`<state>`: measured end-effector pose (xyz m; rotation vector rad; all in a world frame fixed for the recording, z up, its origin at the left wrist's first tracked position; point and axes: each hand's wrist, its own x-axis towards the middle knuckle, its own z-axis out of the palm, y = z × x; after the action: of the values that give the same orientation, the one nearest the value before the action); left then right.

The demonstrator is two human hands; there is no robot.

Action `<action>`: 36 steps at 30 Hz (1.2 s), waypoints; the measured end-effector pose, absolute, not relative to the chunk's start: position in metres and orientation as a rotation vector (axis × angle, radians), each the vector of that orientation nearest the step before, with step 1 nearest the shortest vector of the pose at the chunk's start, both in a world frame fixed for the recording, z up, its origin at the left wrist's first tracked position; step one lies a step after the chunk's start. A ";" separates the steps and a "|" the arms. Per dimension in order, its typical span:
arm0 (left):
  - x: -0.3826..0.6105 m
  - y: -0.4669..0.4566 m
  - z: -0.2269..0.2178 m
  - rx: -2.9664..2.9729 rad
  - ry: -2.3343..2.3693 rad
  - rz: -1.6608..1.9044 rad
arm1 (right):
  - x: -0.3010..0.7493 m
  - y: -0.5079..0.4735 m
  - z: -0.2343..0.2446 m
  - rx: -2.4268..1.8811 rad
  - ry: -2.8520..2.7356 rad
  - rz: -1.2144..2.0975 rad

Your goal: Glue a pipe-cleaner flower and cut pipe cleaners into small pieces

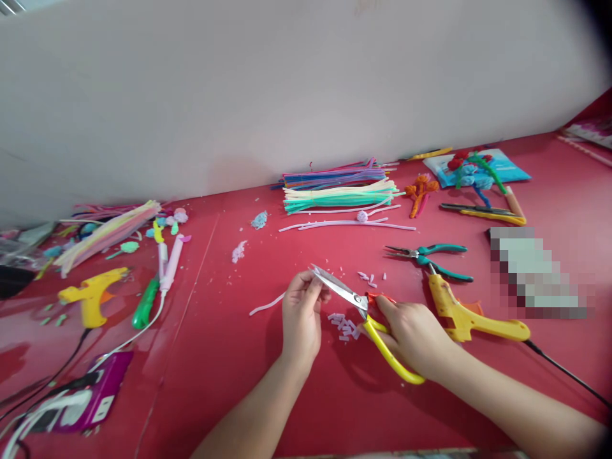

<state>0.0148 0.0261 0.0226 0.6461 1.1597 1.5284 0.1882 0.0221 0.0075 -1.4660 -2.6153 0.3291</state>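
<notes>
Yellow-handled scissors (340, 288) are gripped in my right hand (412, 333), their blades pointing up and left. The blade tips lie at the fingertips of my left hand (302, 312), whose thumb and fingers pinch a pale lilac pipe cleaner (266, 305). Its tail sticks out to the left; the pinched end is mostly hidden by the fingers and blades. Short cut lilac pieces (345, 326) form a small heap below the scissors. A few more snippets (367, 278) are scattered just above the blades.
Bundles of pipe cleaners (339, 196) lie along the wall. Teal pliers (421, 253) and a yellow glue gun (471, 312) sit to the right, its cord trailing off. At left are another glue gun (93, 294), a pink-white corded tool (169, 271) and a purple power strip (108, 389).
</notes>
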 end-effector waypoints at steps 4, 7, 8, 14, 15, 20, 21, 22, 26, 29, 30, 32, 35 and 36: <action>0.016 0.026 0.022 0.641 1.150 1.544 | 0.188 0.022 0.008 -1.479 -2.626 0.291; 0.016 0.025 0.022 0.644 1.131 1.542 | 0.188 0.021 0.008 -1.504 -2.642 0.281; 0.015 0.025 0.022 0.645 1.133 1.540 | 0.188 0.021 0.009 -1.510 -2.647 0.285; 0.015 0.025 0.024 0.632 1.161 1.523 | 0.188 0.022 0.010 -1.513 -2.643 0.312; 0.015 0.025 0.024 0.632 1.160 1.520 | 0.188 0.023 0.009 -1.514 -2.640 0.315; 0.015 0.026 0.024 0.643 1.142 1.532 | 0.190 0.023 0.007 -1.535 -2.635 0.340; 0.015 0.026 0.023 0.643 1.137 1.533 | 0.190 0.024 0.007 -1.545 -2.634 0.340; 0.014 0.026 0.023 0.640 1.132 1.531 | 0.191 0.025 0.007 -1.557 -2.630 0.338; 0.013 0.027 0.021 0.630 1.108 1.508 | 0.193 0.030 0.010 -1.635 -2.583 0.297; 0.013 0.027 0.021 0.634 1.096 1.493 | 0.196 0.036 0.013 -1.697 -2.535 0.254; 0.013 0.028 0.020 0.632 1.091 1.487 | 0.197 0.037 0.014 -1.718 -2.520 0.262; 0.014 0.028 0.019 0.625 1.072 1.452 | 0.197 0.040 0.015 -1.730 -2.486 0.355; 0.018 0.026 0.018 0.627 1.035 1.303 | 0.194 0.041 0.019 -1.646 -2.342 0.664; 0.020 0.025 0.018 0.635 1.019 1.234 | 0.191 0.041 0.021 -1.588 -2.264 0.793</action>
<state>0.0196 0.0248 0.0176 0.6352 1.0193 1.2344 0.1915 0.0409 0.0211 -1.5878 -2.2638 0.7929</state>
